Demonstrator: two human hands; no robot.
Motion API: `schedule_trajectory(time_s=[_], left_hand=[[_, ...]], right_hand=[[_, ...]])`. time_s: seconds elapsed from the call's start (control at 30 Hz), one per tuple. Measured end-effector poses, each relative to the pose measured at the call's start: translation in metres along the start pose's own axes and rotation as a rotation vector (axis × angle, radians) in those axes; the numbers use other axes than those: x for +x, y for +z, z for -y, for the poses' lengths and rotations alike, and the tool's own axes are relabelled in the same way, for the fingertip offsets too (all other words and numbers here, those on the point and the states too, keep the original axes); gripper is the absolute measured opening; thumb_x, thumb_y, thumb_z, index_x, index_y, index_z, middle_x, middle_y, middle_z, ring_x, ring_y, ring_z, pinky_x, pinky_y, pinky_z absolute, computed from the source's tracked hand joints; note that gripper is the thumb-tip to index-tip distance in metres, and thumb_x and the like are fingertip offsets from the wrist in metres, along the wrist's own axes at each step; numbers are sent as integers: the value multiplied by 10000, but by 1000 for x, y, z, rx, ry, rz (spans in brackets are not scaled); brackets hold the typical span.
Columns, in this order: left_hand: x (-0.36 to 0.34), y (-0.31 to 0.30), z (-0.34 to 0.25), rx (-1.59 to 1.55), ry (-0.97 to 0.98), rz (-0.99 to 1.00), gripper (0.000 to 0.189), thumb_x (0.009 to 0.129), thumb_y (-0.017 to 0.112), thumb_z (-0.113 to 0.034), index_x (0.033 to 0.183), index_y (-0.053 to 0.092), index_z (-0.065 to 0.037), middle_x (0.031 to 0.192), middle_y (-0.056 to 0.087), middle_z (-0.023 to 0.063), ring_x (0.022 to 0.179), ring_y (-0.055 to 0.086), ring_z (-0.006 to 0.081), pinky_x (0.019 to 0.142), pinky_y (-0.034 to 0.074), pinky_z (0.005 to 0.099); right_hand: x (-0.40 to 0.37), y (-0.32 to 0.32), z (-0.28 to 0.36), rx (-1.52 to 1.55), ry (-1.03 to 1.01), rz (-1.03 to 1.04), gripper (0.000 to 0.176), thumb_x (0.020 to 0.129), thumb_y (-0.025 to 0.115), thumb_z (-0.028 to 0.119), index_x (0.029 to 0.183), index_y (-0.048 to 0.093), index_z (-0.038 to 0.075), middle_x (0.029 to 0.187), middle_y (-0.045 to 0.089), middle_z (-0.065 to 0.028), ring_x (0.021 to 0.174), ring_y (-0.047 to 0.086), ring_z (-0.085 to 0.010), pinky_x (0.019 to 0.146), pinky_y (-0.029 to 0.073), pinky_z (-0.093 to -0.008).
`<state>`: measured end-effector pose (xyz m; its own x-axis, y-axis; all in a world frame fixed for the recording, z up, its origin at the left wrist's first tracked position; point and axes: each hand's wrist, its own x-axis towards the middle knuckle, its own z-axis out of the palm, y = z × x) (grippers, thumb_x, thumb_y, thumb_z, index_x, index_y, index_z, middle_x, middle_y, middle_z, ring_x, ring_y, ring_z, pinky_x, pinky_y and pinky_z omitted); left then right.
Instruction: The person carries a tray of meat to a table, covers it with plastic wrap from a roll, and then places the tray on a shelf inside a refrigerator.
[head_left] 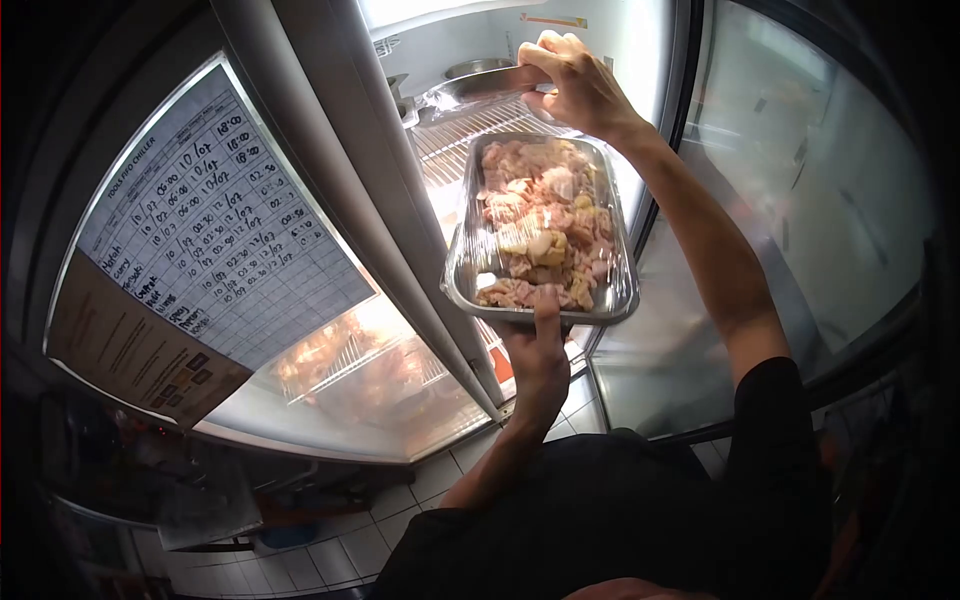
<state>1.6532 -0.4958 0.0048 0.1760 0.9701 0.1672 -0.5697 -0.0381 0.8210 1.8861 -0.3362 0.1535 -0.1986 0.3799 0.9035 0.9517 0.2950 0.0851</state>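
A metal tray (628, 290) of pale pink raw meat pieces (545, 225), probably chicken, is covered with shiny cling film. My left hand (540, 355) grips its near edge from below, the thumb over the rim and the fingers hidden underneath. The tray is held tilted in front of the open fridge. Above it, my right hand (575, 85) is closed on the edge of another shiny metal tray (475, 90) inside the fridge, over a wire shelf (450, 150). What that second tray holds cannot be made out.
A round metal bowl (478, 67) stands further back in the fridge. The glass door (790, 190) is swung open at right. A handwritten chart (215, 215) hangs on the left door (400, 405), with more food blurred behind its glass. Tiled floor (330, 555) lies below.
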Motion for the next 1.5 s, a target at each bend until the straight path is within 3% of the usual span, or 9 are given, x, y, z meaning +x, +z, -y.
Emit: schedule_trajectory(time_s=[0.17,0.3,0.47,0.8,1.07,1.13,1.23,1.37,1.5], left_hand=[[29,20,29,-47,143,-44,725,1033,643,-135,1571,158,-95,1462,438,155,1287,544,217,1056,525,392],[50,52,15,-222,156,-18,673,994,710,-122,1474,252,-231,1439,470,57,1259,561,201,1029,536,387],[104,70,7,-293,130,-5,591,985,741,-161,1325,261,-106,1331,497,118,1177,601,206,980,603,389],[165,18,1,22,-3,-64,886,992,694,-471,1547,169,-22,1281,556,184,895,678,240,665,619,365],[212,20,33,-461,-16,-32,487,1023,658,-112,1372,342,15,1402,485,231,1190,659,417,962,627,425],[207,25,24,-421,-67,4,470,1052,581,-109,1439,336,-7,1499,413,226,1392,501,411,1116,519,458],[198,25,13,-501,-160,163,575,1080,517,-219,1570,279,-33,1611,342,146,1570,221,314,1288,202,467],[201,25,11,-448,-245,254,594,1054,556,-247,1543,290,-39,1627,344,189,1533,307,335,1257,294,475],[189,11,10,-322,-300,388,650,1073,519,-241,1608,206,-44,1666,273,215,1539,298,361,1272,283,495]], right_hand=[[1,-11,14,31,13,-33,394,752,861,96,1056,610,95,944,616,-62,919,620,-296,830,548,-452],[-3,-22,20,18,39,-15,404,754,863,103,1071,614,101,969,613,-59,949,628,-300,840,558,-457],[3,-32,26,37,32,-48,402,758,861,107,1078,617,105,975,607,-57,976,629,-304,864,567,-467],[-24,0,30,-12,45,-99,384,753,869,84,1056,635,111,1002,608,-37,978,632,-270,831,588,-429],[-21,39,44,-44,134,-32,296,783,792,50,1051,677,101,1027,598,-61,1013,607,-284,852,555,-425],[-18,26,45,32,194,143,378,799,724,46,1169,663,102,1112,607,-102,1121,587,-313,977,516,-444],[-36,-4,47,221,191,-88,601,759,678,105,1350,569,80,1164,605,-200,1092,586,-395,1046,453,-480],[-126,-32,110,498,565,-236,319,863,708,98,1150,607,3,1041,640,-184,1009,636,-352,908,498,-430],[-277,-45,180,740,706,331,404,896,739,170,1225,603,-20,1175,646,-213,1138,628,-358,1016,481,-423]])
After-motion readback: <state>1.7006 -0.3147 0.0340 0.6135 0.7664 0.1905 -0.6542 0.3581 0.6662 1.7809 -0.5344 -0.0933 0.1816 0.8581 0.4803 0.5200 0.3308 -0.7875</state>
